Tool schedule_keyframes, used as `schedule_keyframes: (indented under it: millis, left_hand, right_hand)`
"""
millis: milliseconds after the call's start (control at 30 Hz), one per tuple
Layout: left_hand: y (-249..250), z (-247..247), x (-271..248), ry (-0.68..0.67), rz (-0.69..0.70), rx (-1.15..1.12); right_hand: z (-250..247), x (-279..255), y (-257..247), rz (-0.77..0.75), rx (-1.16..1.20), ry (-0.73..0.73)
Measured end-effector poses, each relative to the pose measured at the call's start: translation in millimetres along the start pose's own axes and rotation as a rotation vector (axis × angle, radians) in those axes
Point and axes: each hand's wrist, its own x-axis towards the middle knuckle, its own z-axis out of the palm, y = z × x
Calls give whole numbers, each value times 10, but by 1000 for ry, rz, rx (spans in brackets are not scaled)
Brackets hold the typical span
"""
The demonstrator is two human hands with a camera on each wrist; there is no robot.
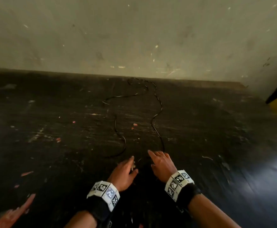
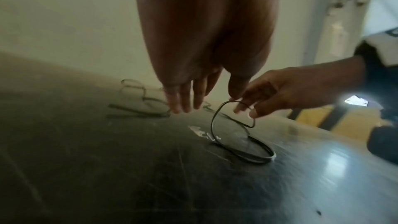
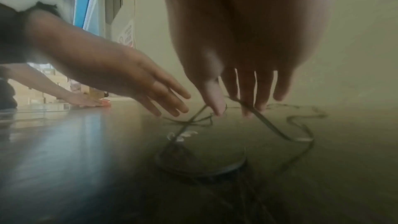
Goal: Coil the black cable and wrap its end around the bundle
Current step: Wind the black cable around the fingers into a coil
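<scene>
Only the head view takes in the whole run of the black cable (image 1: 157, 111): it snakes across the dark, scuffed table (image 1: 52, 120) from near the wall (image 1: 134, 33) back toward the two hands, its far part lying loose in wavy bends. That view hides the stretch nearest the person under the hands. The left wrist view fills the gap: a small loop of cable (image 2: 243, 149) lies flat on the tabletop, and from it a strand arches up to the right hand (image 2: 286, 91). The right hand's thumb and curled fingers (image 2: 247, 106) pinch that raised strand just above the surface. The right wrist view, blurred, shows the same hold from above, with thumb and fingertips closed on the cable (image 3: 267, 123) and strands crossing below them. The left hand (image 1: 123, 174) hangs just beside the right hand (image 1: 163, 163), fingers straight and slightly spread, pointing down at the table. It holds nothing; whether its fingertips touch the cable cannot be told.
</scene>
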Motion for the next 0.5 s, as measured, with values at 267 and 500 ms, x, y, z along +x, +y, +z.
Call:
schedule_keyframes:
  millis: [267,500]
  left_hand:
    - [52,-13,163,89,-74,-636]
    - [488,-669,-219,-3,121,-1198]
  right_hand:
    - [-255,139,47,-39,412,115]
    - [-868,75,-67,-36,770,404]
